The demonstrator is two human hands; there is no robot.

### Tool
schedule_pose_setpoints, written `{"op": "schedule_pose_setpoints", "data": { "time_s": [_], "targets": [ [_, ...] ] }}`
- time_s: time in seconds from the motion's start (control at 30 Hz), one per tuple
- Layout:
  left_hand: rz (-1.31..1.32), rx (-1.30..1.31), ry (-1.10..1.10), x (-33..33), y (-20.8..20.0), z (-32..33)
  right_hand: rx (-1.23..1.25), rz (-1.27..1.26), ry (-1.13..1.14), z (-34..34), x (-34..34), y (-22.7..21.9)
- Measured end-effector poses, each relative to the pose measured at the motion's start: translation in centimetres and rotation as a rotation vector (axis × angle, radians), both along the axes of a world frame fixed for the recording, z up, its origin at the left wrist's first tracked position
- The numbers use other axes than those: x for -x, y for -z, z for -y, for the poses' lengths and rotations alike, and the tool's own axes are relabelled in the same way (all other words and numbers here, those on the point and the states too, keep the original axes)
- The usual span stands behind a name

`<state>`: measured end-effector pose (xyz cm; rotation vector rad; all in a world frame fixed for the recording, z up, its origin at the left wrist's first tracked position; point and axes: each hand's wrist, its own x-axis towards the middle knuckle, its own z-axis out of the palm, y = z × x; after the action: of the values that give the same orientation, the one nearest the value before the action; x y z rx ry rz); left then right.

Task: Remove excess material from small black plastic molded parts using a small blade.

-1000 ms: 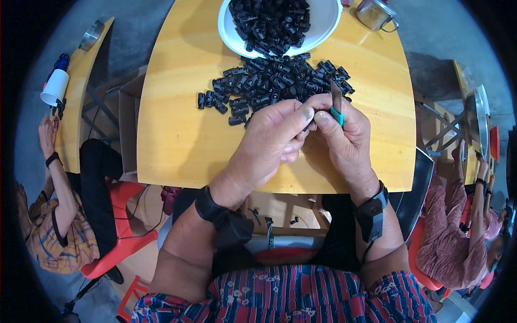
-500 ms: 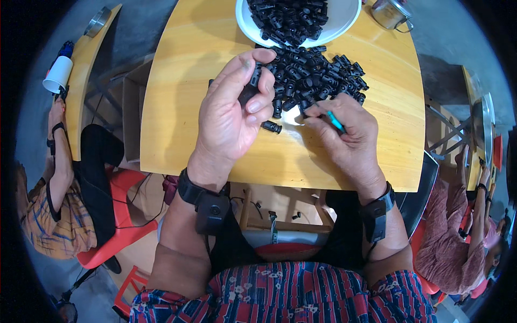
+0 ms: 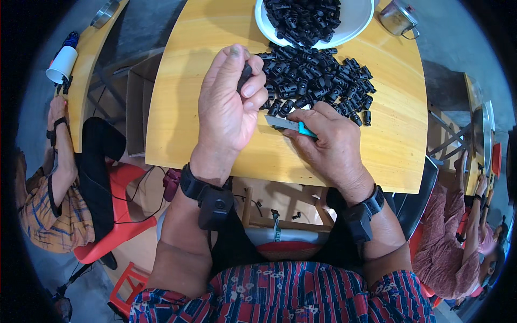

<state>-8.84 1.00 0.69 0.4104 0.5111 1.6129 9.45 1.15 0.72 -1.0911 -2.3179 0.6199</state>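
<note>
My left hand [image 3: 226, 102] is raised over the table, its fingers curled round a small black cord lock [image 3: 245, 77] that is mostly hidden by them. In my right hand [image 3: 331, 142] is a utility knife [image 3: 306, 130] with a teal body; its metal blade points left toward my left wrist. Just beyond the knife, a loose pile of black cord locks [image 3: 323, 78] spreads over the yellow wooden table [image 3: 388, 145]. A white bowl [image 3: 355, 27] at the far side is heaped with more of the same cord locks.
Right of the bowl stands a metal mug [image 3: 397, 19]. On the left, a person in a plaid shirt [image 3: 56, 223] sits at another table with a white cup [image 3: 62, 64]. People sit at a table on the right too. A red stool [image 3: 129, 285] is at lower left.
My right hand has moved left and slightly nearer me, and the knife blade now shows plainly. My left hand has turned, covering more of the cord lock. The view has shifted slightly.
</note>
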Motion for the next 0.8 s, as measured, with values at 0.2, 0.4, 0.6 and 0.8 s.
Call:
{"op": "schedule_pose_setpoints", "data": {
  "time_s": [0.2, 0.4, 0.6, 0.8],
  "targets": [
    [0.002, 0.001, -0.025, 0.1, 0.0, -0.3, 0.010, -0.027, -0.001, -0.1, 0.2, 0.1],
    [-0.019, -0.011, -0.030, -0.1, 0.0, -0.1, -0.013, -0.006, -0.035, 0.0, 0.3, -0.1],
    [-0.050, -0.030, -0.015, -0.6, -0.3, -0.2, -0.019, 0.041, -0.047, 0.0, -0.2, -0.3],
    [-0.098, -0.008, -0.032, -1.2, -0.7, 0.0, 0.001, -0.020, 0.003, -0.5, -0.6, 0.0]
  ]
}}
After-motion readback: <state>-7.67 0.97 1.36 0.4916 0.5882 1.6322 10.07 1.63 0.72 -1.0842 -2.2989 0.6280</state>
